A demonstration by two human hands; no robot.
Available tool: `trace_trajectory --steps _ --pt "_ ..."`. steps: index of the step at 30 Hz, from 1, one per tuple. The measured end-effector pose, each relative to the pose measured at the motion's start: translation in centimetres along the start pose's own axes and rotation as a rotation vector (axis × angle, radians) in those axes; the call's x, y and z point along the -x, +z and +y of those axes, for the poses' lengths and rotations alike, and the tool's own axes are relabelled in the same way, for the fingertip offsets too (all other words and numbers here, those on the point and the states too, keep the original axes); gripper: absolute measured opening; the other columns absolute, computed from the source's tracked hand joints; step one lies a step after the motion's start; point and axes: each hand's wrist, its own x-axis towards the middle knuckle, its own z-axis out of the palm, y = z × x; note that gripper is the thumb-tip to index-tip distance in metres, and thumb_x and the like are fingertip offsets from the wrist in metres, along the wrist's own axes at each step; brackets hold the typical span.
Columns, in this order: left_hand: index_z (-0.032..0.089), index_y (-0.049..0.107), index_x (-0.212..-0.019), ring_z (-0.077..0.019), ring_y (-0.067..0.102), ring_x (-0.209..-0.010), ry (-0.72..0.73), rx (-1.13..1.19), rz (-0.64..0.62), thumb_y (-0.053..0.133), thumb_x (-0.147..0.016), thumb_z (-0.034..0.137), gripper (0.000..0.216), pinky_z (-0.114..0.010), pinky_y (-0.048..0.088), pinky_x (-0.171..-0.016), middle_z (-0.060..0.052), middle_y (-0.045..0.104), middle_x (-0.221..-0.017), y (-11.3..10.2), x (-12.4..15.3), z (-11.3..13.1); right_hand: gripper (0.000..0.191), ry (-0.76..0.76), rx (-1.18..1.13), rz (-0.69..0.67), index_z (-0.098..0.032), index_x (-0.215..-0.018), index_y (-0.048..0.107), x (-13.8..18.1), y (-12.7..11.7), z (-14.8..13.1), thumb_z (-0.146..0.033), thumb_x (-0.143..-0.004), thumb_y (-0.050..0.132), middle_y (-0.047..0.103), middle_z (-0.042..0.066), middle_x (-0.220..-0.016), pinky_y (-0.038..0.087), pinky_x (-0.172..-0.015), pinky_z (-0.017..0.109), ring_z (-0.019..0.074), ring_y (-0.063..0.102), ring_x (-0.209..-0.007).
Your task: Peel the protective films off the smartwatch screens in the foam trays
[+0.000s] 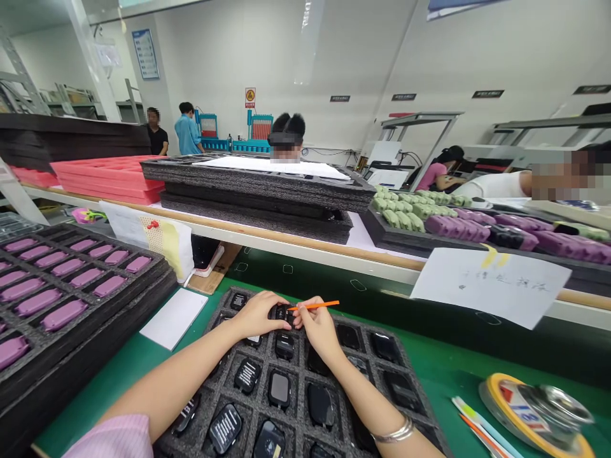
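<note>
My left hand [260,314] curves its thumb and fingers around a small black smartwatch body [282,313] at the far side of a dark grey foam tray [298,397]. Between the fingers of my right hand [317,327] is a thin orange stick [325,305], its pointed end directed at that watch body. Other watch bodies sit in the tray's square pockets. Some show white text, such as one watch body [247,375] near the left, while another has a grey screen [279,388]. My forearms cover part of the tray.
Left stands a foam tray stack with purple cases [64,315], beside a white card [174,318]. A tape roll [513,413] and thin sticks [477,423] lie right on the green mat. A shelf edge [382,262] crosses ahead, bearing black foam trays [252,184]. Several people are beyond.
</note>
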Motion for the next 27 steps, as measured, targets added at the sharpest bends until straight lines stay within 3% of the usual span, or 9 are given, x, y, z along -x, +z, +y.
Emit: trace_trajectory --steps 12,15,18,23,27 --pt "0.02 0.062 -0.118 -0.027 0.057 -0.112 0.04 -0.054 0.082 0.078 -0.083 0.04 0.042 -0.043 0.046 -0.098 -0.009 0.063 -0.115 -0.2 0.4 1.1 0.022 0.003 0.035 -0.015 -0.012 -0.104 0.063 0.3 0.1 -0.9 -0.034 -0.099 0.062 0.063 0.0 -0.083 0.055 -0.059 0.024 0.0097 0.061 -0.064" --pt "0.019 0.068 -0.098 -0.0243 0.055 -0.104 0.103 -0.097 0.076 0.064 -0.094 0.038 0.02 -0.04 0.045 -0.096 -0.007 0.061 -0.103 -0.2 0.8 2.8 0.021 0.019 0.028 0.001 -0.013 -0.103 0.063 0.2 0.2 -1.4 -0.033 -0.099 0.063 0.064 0.0 -0.084 0.056 -0.061 0.025 0.0103 0.061 -0.066" --pt "0.021 0.071 -0.081 -0.0238 0.055 -0.097 0.194 -0.143 -0.032 0.07 -0.09 0.037 0.018 -0.039 0.044 -0.092 -0.005 0.061 -0.094 0.1 1.8 4.4 0.022 0.06 -0.004 -0.002 -0.012 -0.103 0.063 0.0 -0.2 -2.2 -0.034 -0.099 0.063 0.064 0.0 -0.085 0.056 -0.061 0.025 0.0101 0.061 -0.066" --pt "0.023 0.072 -0.102 -0.0303 0.053 -0.113 0.229 -0.177 -0.103 0.075 -0.086 0.038 0.022 -0.046 0.041 -0.101 -0.01 0.061 -0.117 -0.4 4.2 4.7 0.026 0.125 -0.055 -0.047 -0.012 -0.107 0.062 1.5 -1.5 -3.3 -0.038 -0.1 0.061 0.064 0.001 -0.086 0.056 -0.06 0.024 0.01 0.062 -0.065" --pt "0.024 0.067 -0.114 -0.0256 0.055 -0.119 0.226 -0.122 -0.111 0.069 -0.092 0.039 0.027 -0.04 0.041 -0.106 -0.008 0.064 -0.122 -0.9 5.3 3.7 0.024 0.119 -0.042 -0.079 -0.012 -0.102 0.062 4.0 -1.2 -2.9 -0.036 -0.1 0.061 0.063 -0.001 -0.08 0.053 -0.056 0.022 0.0084 0.059 -0.059"
